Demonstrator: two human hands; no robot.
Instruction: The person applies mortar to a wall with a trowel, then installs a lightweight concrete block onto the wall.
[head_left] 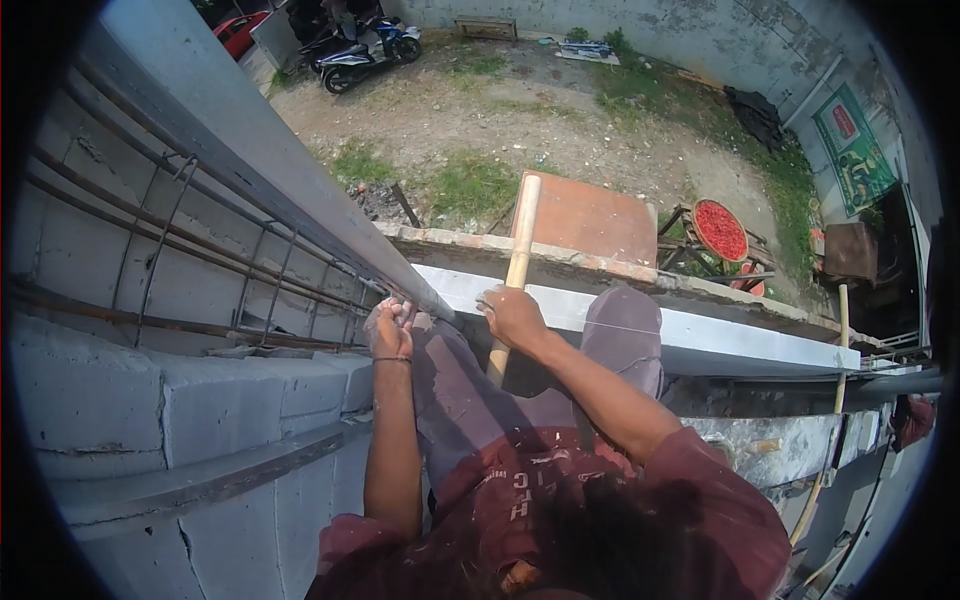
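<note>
My right hand (pixel 515 318) is wrapped round an upright bamboo pole (pixel 522 232), which runs down in front of my body between my legs. My left hand (pixel 391 328) is closed, its dusty fingers curled upward beside the steel reinforcing bars (pixel 285 272). Whatever those fingers may hold is too small to make out. Just beyond it a long grey beam or board (pixel 290 180) slants up to the upper left. A white plank (pixel 690 335) lies across in front of my knees.
To my left stands a wall of grey blocks (pixel 225 410). Below are a brick wall edge (pixel 590 262), a brown panel (pixel 590 222), and a round tray of red items (pixel 718 228). A motorcycle (pixel 365 58) is parked on the ground. Another bamboo pole (pixel 842 345) stands at right.
</note>
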